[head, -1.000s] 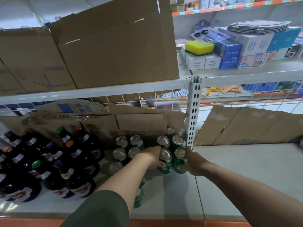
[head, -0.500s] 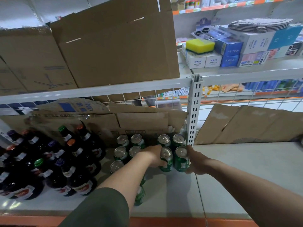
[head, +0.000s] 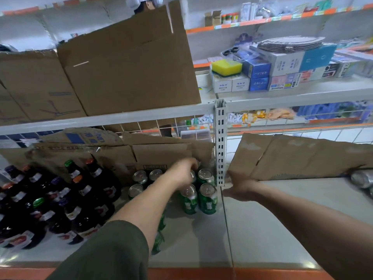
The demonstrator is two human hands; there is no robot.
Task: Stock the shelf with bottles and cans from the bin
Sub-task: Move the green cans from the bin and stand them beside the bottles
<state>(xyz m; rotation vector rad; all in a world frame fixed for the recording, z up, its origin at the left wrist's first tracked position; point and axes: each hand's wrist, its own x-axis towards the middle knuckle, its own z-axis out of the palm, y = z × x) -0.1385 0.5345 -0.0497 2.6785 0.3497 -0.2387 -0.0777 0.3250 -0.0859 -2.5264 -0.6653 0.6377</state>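
White metal shelf (head: pixel 262 229) spans your whole view. Its right bay shows a flattened cardboard sheet (head: pixel 292 158) leaning at the back and blurred silver cans (head: pixel 361 179) at the far edge, so I judge there is room and work left. Cardboard boxes (head: pixel 129 73) fill the tier above; you cannot see what is in them. Dark bottles (head: pixel 84 195) already stand packed in the left bay, and green cans (head: pixel 207 201) stand in rows beside the upright post (head: pixel 220 148). The bin is out of view. Your left hand (head: pixel 182 174) reaches over the rows, fingers curled on the top of a back-row can (head: pixel 193 175). Your right hand (head: pixel 240 187) sits just beside the post with no can in it; how far open it is, I cannot tell.
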